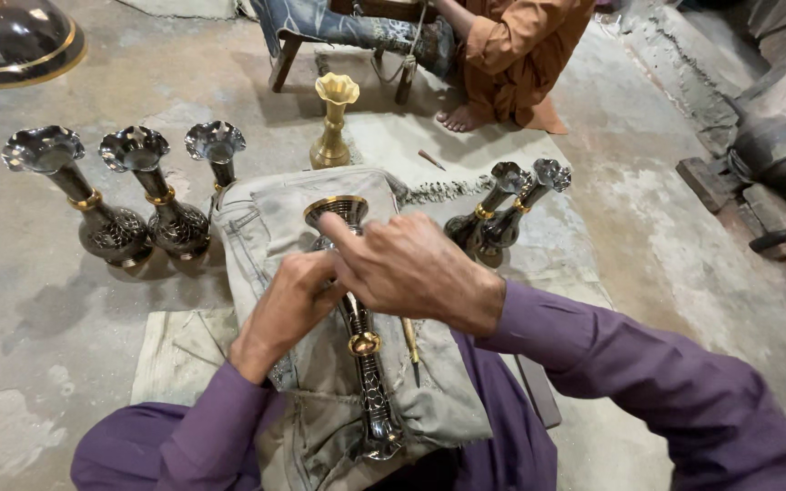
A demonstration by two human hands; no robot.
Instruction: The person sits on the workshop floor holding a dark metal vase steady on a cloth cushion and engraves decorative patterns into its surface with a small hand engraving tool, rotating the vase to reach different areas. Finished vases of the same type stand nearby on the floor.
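Vases (143, 205) around hands (357, 282), brass vase (333, 123) ahead.

Bare concrete floor (65, 300) all around, grey, stained and patchy, with pale worn blotches near left. A wooden stool (286, 56) stands at the far middle, a seated person in orange cloth (520, 50) beside it, bare foot (461, 116) on the ground. Off to the right, a raised, cracked concrete ledge (675, 64) runs away into the distance, with dark bricks (711, 182) and a blackened metal pot (770, 145) at its foot. Soft, even light, no hard shadows anywhere.
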